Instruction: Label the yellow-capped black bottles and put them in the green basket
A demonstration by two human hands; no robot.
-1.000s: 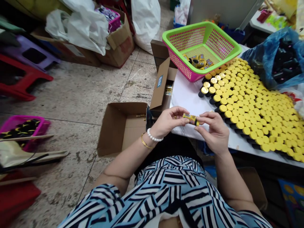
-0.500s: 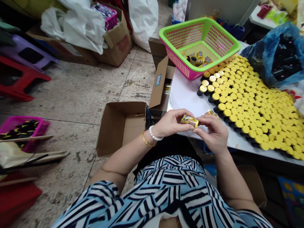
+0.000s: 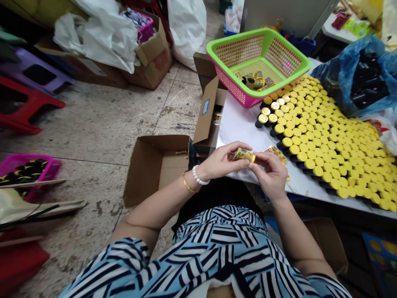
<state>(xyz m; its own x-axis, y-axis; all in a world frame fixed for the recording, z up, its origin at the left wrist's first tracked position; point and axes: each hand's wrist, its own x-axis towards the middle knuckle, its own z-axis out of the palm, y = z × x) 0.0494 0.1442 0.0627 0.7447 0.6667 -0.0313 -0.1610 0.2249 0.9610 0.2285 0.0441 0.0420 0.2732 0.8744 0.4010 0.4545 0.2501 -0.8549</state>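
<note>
Between my two hands, over the table's near edge, is a small yellow cylinder with a colourful printed wrap (image 3: 244,155). My left hand (image 3: 226,159) is closed around its left end, thumb below and fingers above. The fingertips of my right hand (image 3: 270,170) pinch its right end. Just behind my right hand, printed yellow labels (image 3: 278,154) lie on the white table (image 3: 231,120), partly hidden by the fingers. To the right stand many black tubes with yellow caps (image 3: 328,145), packed upright in close rows.
A green and pink basket (image 3: 259,96) holding several wrapped cylinders (image 3: 257,79) sits at the table's back. Beyond the capped tubes lies a blue plastic bag (image 3: 341,70) of black pieces. An open cardboard box (image 3: 142,169) is on the floor at left, beside another carton (image 3: 206,109).
Both hands and the cylinder sit slightly further left in view, and the cylinder has turned a little. More of the labels behind my right hand shows. The grip is kept.
</note>
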